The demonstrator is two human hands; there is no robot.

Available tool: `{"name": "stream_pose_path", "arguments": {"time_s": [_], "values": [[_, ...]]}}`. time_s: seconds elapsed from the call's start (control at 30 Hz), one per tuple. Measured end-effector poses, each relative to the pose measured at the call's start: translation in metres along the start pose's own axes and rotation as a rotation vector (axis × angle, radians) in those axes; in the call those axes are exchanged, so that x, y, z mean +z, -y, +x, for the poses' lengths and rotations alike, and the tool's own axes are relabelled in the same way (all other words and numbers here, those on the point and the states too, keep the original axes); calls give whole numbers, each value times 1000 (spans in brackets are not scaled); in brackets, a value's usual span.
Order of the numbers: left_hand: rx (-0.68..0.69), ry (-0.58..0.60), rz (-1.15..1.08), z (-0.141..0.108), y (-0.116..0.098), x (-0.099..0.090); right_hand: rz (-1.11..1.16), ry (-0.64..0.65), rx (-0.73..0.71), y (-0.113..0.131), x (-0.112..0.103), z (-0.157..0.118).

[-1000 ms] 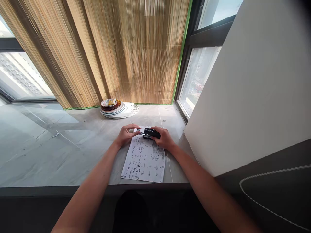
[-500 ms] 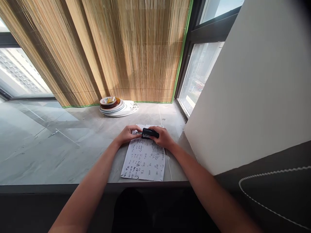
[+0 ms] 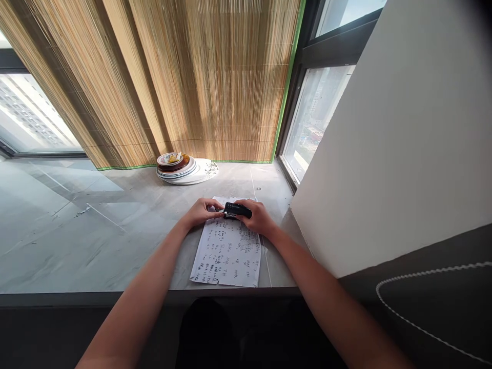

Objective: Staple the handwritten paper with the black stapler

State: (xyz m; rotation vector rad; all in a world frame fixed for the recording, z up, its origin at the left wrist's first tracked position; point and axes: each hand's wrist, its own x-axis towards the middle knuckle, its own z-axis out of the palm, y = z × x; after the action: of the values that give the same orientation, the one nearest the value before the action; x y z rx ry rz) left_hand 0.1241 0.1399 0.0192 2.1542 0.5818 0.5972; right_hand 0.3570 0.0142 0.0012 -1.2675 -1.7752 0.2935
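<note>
A black stapler (image 3: 235, 209) is held above the upper part of a handwritten sheet of paper (image 3: 234, 256). My right hand (image 3: 258, 218) wraps around its right end, fingers over the top and thumb below. At the stapler's left end, my left hand (image 3: 202, 212) is closed in a pinch, thumb and forefinger tips touching it. Whether a small part sits between those fingertips is too small to tell. The sheet lies flat on the grey marble sill, with rows of writing and a printed block at its right side.
Stacked plates (image 3: 179, 171) stand at the back of the marble sill (image 3: 96, 241), by a bamboo blind (image 3: 215, 92). A white wall (image 3: 384, 143) closes off the right side. A beaded cord (image 3: 415, 330) hangs at the lower right.
My left fingertips have come slightly closer to the stapler's left end. A silver metal piece that showed between them is now mostly out of sight. My right hand stays put.
</note>
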Motion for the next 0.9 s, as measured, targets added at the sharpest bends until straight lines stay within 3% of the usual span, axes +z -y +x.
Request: {"name": "stream_pose_path", "arguments": {"time_s": [0.17,0.4,0.67,0.9], "values": [[15,-39,3,0,5,-1,69,-52,22,0,-4,2],[71,-211,-65,-3,3,3,174,-153,85,-2,-11,6],[154,-156,-81,-5,-6,3,288,-67,45,-2,-26,5],[117,-109,-150,-7,-9,3,319,-50,19,-3,-29,5]]}}
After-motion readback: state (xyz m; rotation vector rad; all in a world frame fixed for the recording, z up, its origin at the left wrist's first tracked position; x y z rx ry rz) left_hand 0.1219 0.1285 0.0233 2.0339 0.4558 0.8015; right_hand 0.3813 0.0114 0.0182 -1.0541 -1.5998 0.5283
